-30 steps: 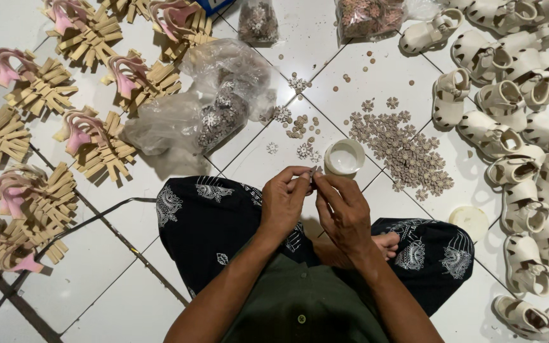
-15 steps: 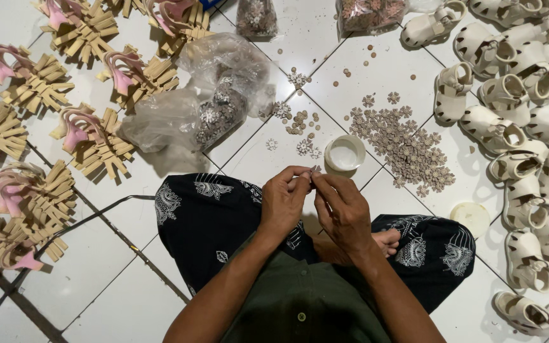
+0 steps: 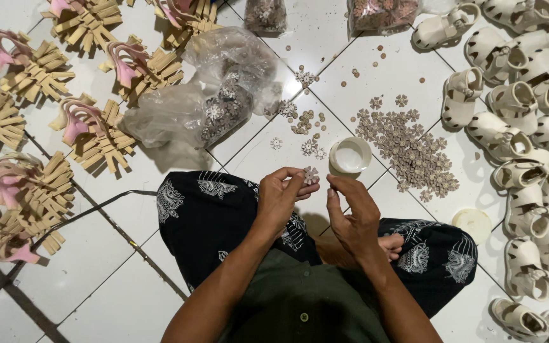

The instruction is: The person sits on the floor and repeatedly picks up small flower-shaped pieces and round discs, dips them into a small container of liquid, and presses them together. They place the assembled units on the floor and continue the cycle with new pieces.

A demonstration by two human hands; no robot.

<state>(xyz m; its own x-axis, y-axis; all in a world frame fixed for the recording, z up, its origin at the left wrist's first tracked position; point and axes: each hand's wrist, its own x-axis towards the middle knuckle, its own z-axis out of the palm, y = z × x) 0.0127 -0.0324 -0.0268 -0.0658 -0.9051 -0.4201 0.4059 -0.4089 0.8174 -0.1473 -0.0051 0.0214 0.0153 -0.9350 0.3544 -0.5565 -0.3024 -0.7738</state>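
While the left hand [image 3: 282, 194] pinches the flower trim [image 3: 311, 175], the right hand [image 3: 351, 213] (grip now empty) has drawn apart

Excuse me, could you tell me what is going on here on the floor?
A person sits cross-legged on a white tiled floor. Their left hand pinches a small flower-shaped ornament by the fingertips, with the right hand close beside it. Just ahead stand a small white cup and a heap of similar ornaments. Cream sandals lie in rows on the right; pink uppers on tan pieces lie on the left, near clear plastic bags.
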